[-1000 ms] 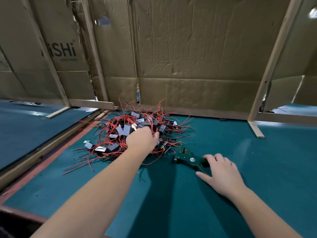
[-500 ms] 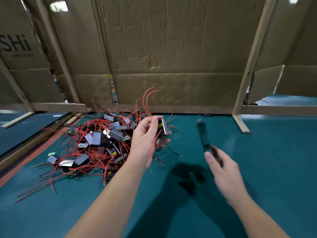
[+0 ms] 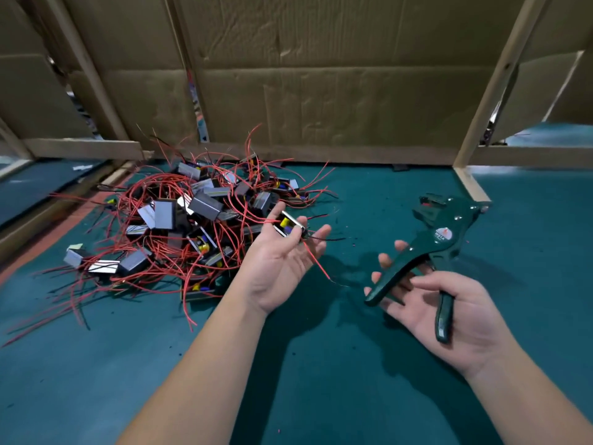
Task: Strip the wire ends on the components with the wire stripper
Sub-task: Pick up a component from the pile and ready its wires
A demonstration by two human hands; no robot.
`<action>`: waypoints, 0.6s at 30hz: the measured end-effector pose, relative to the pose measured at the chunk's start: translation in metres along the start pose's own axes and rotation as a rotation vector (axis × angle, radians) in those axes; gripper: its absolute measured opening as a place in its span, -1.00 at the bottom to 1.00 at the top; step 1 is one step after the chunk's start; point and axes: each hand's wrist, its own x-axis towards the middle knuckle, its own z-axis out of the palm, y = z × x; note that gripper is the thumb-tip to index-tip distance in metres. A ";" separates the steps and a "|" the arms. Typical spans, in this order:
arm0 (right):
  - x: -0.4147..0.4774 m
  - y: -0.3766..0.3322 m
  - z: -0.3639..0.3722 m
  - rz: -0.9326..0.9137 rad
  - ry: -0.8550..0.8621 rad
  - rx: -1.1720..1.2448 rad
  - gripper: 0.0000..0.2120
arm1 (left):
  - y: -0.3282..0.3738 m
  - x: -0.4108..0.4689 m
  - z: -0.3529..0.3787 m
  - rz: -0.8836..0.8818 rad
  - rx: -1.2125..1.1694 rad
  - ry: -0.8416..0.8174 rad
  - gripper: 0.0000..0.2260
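Both your hands have lifted off the table. Your left hand pinches one small part beside the pile. Your right hand holds the wire stripper loosely in its palm, so it could slip out.

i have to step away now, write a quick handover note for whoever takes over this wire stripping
Left hand: palm up, pinches one component, its red wire hanging free.
Right hand: holds the wire stripper, handles spread, clear of the wire.
Pile of components lies on the green mat.
Done: part and tool in hand. Left: strip this one, then the pile.
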 end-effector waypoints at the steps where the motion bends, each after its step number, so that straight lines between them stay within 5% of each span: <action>1: 0.000 0.001 0.001 -0.001 -0.006 -0.024 -0.58 | 0.000 -0.001 0.000 0.030 0.079 0.022 -0.57; 6: -0.001 0.003 0.005 0.027 -0.077 -0.100 -0.55 | -0.001 -0.003 0.001 0.188 0.151 0.107 -0.41; 11: -0.005 0.005 0.007 0.092 -0.140 -0.140 -0.53 | 0.004 -0.006 0.004 0.120 0.066 0.018 -0.23; 18: -0.011 0.009 0.018 0.022 -0.258 -0.132 -0.51 | 0.004 -0.010 0.006 0.087 0.034 -0.053 -0.41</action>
